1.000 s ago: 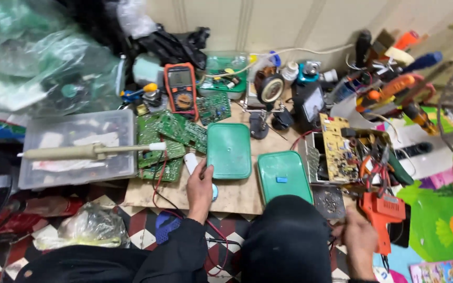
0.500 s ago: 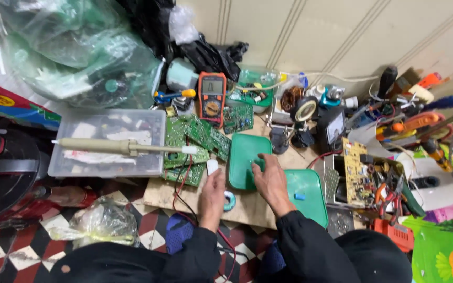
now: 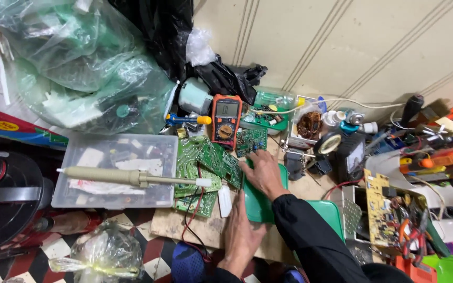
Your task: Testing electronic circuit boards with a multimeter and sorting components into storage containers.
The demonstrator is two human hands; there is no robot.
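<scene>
While both hands, left hand [image 3: 240,234] and right hand [image 3: 262,173], press flat on green lid [image 3: 258,205], clear plastic box [image 3: 115,170] left, orange multimeter [image 3: 225,121] behind.

The one camera sits on my head, looking steeply down at my cluttered wooden work board [image 3: 184,225] from close above. My own two hands enter from the bottom edge, and the cream panelled wall [image 3: 352,47] fills the top.
</scene>
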